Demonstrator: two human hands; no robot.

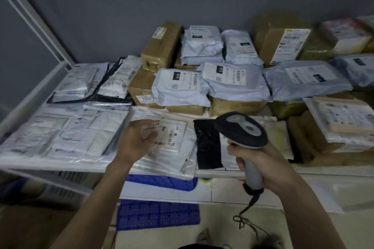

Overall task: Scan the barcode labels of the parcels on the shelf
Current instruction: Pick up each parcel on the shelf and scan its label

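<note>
A white shelf [263,172] carries many parcels: grey and clear poly bags and brown boxes. My right hand [263,166] grips the grey handle of a black-headed barcode scanner [241,133], whose head tilts forward over the shelf's front. My left hand [135,139] lies with fingers spread on a clear flat bag [172,147] that bears a white barcode label [168,135]; the hand looks blurred. A black bag [206,143] sits between the two hands.
Grey bags [178,87] marked 010 are stacked on brown boxes [159,46] at the back against the grey wall. Flat clear bags [66,133] fill the left. A blue crate [157,214] stands below the shelf. The scanner's cable [247,218] dangles toward the floor.
</note>
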